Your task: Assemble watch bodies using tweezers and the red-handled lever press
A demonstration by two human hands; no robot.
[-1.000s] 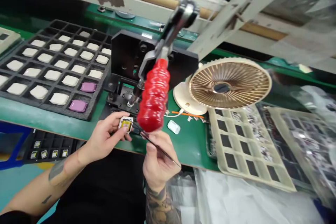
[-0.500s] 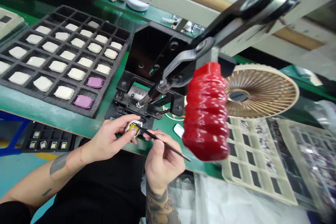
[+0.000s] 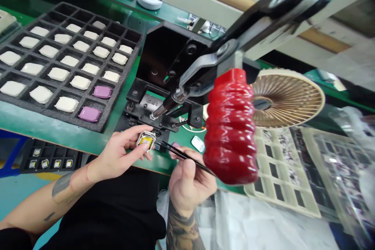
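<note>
My left hand (image 3: 117, 154) is closed, pinching a small silver-rimmed square case (image 3: 146, 141) with a yellow part inside, between thumb and fingers. It resembles a watch body. My right hand (image 3: 190, 183) grips a pair of black tweezers (image 3: 182, 154). Their two tips are slightly spread and point at the case, just off its right side. By the right fingertips is a small purple piece (image 3: 175, 145); whether the fingers touch it I cannot tell. Directly beyond the case stands a black lever press (image 3: 150, 103) with a big red ribbed handle (image 3: 230, 129).
At left, a dark foam tray (image 3: 104, 123) holds many white pieces and two purple ones. Below the bench edge sits a smaller black tray (image 3: 49, 152) with several cases. A white piece (image 3: 198, 143), a round fan (image 3: 290, 97) and a compartment tray (image 3: 278, 181) are to the right.
The tweezers have drawn back from inside the case, and their tips have parted. My right hand has shifted right and slightly down. My left hand still holds the case.
</note>
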